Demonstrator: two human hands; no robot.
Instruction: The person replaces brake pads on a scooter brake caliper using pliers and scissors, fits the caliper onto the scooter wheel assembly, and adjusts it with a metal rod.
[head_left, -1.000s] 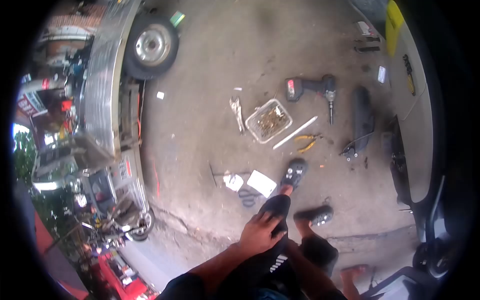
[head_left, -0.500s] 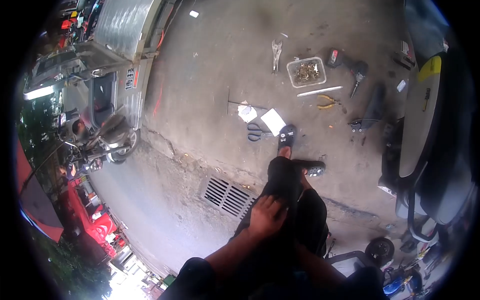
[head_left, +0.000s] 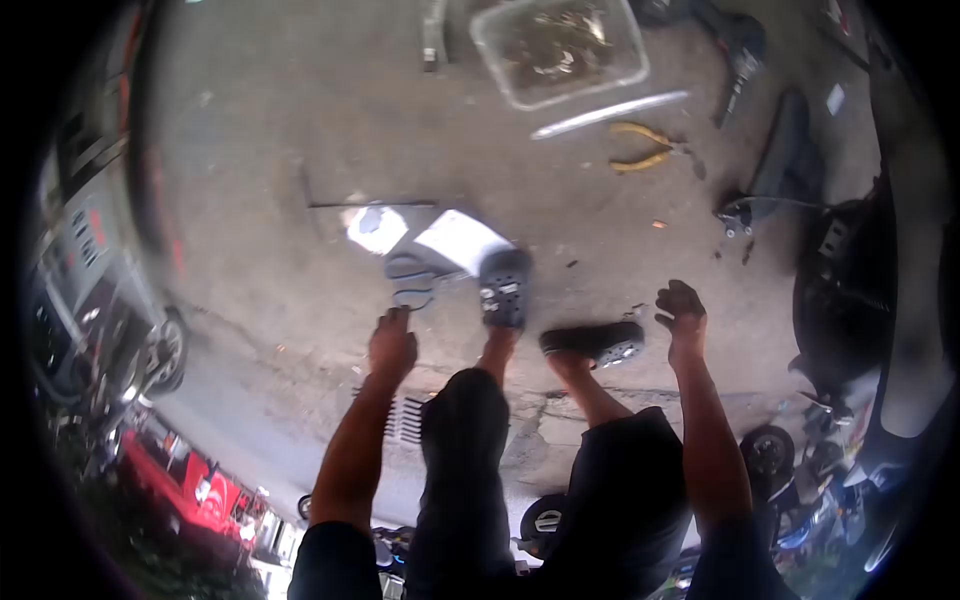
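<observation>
My left hand [head_left: 393, 342] is just below the dark handles of the scissors [head_left: 410, 280], fingers pointing forward and slightly blurred, with no object visible in it. To the right of my shoes, my right hand [head_left: 682, 318] hangs over the floor, fingers loosely bent and apart, holding nothing. A white card [head_left: 462, 240] lies beside the scissors, partly by my dark clog [head_left: 504, 288]. Left of it are a crumpled white paper [head_left: 377, 231] and a thin dark rod [head_left: 330, 205]. Yellow-handled pliers [head_left: 645, 148] lie farther up, under a white stick [head_left: 610, 115].
A clear tub [head_left: 560, 55] of small metal parts sits at the top, with a wrench [head_left: 432, 40] to its left and a power drill [head_left: 742, 65] to its right. A black molded part [head_left: 785, 160] lies near the vehicle at right. Parked vehicles stand at left.
My left hand has left my leg and moved forward to the scissors. My right hand has come into view at right. The view has moved closer to the floor items.
</observation>
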